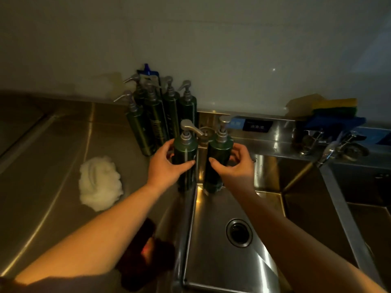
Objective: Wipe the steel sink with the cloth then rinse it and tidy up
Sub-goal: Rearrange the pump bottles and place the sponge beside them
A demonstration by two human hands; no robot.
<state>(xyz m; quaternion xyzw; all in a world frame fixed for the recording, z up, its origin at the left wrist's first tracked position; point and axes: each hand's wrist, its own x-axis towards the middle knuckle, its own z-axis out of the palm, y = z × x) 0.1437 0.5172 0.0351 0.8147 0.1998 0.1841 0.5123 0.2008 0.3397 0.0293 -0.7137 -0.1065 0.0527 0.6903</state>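
My left hand point(167, 166) grips a dark green pump bottle point(186, 153) standing at the left rim of the steel sink point(213, 246). My right hand point(237, 166) grips a second green pump bottle point(218, 157), which hangs just inside the sink's back left corner. The sink basin has a round drain point(239, 232) in its floor. A white crumpled cloth point(100, 183) lies on the steel counter to the left. A dark red cloth point(146, 254) lies at the counter's front edge, partly under my left forearm.
Several more green pump bottles point(156, 115) stand against the wall behind the counter point(46, 157). A tap point(330, 149) sits at the back right, with stacked sponges and cloths point(330, 111) on the ledge. A second basin point(364, 187) lies to the right.
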